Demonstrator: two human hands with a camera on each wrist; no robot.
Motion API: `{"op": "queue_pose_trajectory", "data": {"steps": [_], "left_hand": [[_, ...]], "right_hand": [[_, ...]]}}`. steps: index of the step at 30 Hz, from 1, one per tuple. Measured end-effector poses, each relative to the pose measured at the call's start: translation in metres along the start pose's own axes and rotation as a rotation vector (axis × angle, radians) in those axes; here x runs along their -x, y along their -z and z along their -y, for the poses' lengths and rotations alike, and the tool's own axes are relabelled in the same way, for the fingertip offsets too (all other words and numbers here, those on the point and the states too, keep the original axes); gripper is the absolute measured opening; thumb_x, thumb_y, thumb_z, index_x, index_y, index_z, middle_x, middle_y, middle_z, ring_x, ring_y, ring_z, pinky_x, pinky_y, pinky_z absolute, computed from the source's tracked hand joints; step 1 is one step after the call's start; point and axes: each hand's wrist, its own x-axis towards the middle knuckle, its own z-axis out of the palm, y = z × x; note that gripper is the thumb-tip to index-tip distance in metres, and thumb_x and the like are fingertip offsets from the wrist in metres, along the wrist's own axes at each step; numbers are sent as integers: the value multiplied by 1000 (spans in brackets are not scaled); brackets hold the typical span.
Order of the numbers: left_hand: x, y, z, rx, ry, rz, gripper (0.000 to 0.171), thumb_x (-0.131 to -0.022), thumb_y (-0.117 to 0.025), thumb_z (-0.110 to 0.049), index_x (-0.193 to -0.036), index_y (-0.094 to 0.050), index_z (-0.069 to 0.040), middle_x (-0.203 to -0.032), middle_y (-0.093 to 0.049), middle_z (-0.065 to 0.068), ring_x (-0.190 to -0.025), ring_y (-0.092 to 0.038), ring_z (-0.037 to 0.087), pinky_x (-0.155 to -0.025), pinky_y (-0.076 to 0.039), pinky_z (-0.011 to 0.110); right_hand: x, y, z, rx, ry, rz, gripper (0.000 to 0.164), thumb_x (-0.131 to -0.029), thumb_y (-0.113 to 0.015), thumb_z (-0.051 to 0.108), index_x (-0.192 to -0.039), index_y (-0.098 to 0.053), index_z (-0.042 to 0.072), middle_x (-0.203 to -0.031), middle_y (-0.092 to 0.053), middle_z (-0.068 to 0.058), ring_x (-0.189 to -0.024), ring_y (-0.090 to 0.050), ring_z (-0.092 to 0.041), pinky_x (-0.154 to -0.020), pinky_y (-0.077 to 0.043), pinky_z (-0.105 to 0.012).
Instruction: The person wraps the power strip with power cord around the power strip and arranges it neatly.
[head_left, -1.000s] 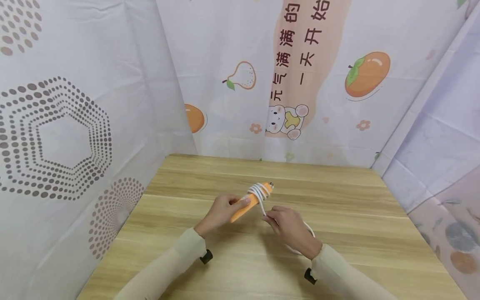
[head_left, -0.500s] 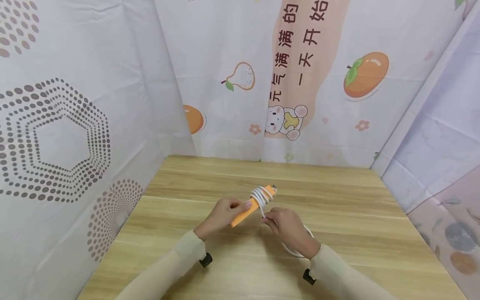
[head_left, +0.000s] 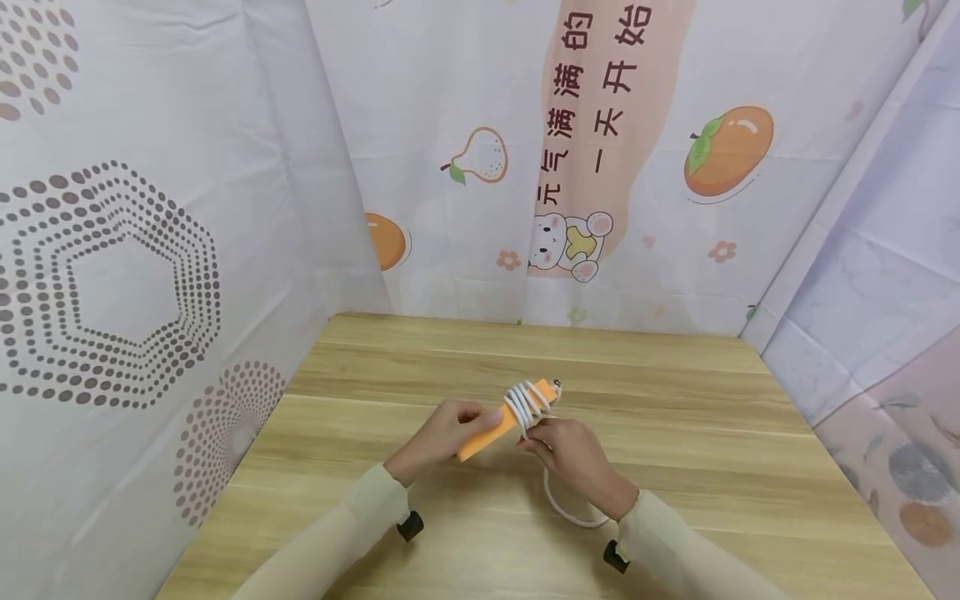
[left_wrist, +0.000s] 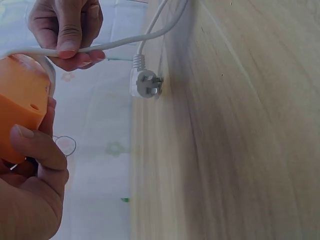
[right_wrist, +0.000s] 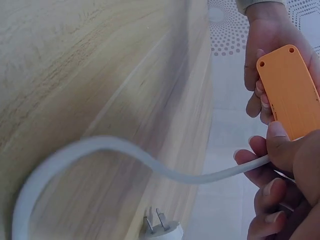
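Grasping an orange block (head_left: 486, 438) with the left grip (head_left: 444, 433), lower centre of frame; with the right grip (head_left: 574, 457), pinching the white cord (left_wrist: 120, 43) wound round it.

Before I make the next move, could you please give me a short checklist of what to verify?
1. Left hand gripping the orange block: ok.
2. Right hand pinching the white cord: ok, thumb and fingers close on it.
3. Coils seated around the block: ok, several turns lie on it.
4. Coils snug: cannot tell; the pictures don't show their tension.
5. Plug secured: not ok, it is in neither hand and apart from the block.
6. Plug resting on the table: cannot tell, contact is unclear.
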Motion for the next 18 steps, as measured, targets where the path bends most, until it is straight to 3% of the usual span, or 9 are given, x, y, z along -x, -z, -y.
{"op": "queue_pose_trajectory", "data": {"steps": [5,11,18], "left_hand": [[3,1,-2,65,-7,19,43,-98,-66,-52,-109,-78,-12,-67,-54,-1,-54,-44,11,-48,-36,25],[3,2,-4,75,-100,95,35,-101,-66,-40,-105,-78,-7,-79,-61,1,-64,-51,11,-57,-42,24],[4,3,-5,50,-184,191,34,-102,-64,-39,-105,-78,-8,-92,-67,1,-74,-57,13,-63,-48,25]], "right_hand": [[-1,1,1,-6,21,-12,10,-87,-79,24,-81,-74,19,-76,-70,9,-59,-48,1,-53,-44,-22],[1,-2,0,27,41,-53,12,-82,-84,24,-84,-75,17,-80,-73,5,-66,-66,-10,-56,-52,-30],[8,-9,-7,75,95,-192,62,-68,-94,19,-119,-63,3,-106,-68,-13,-85,-69,-28,-65,-58,-43]]}}
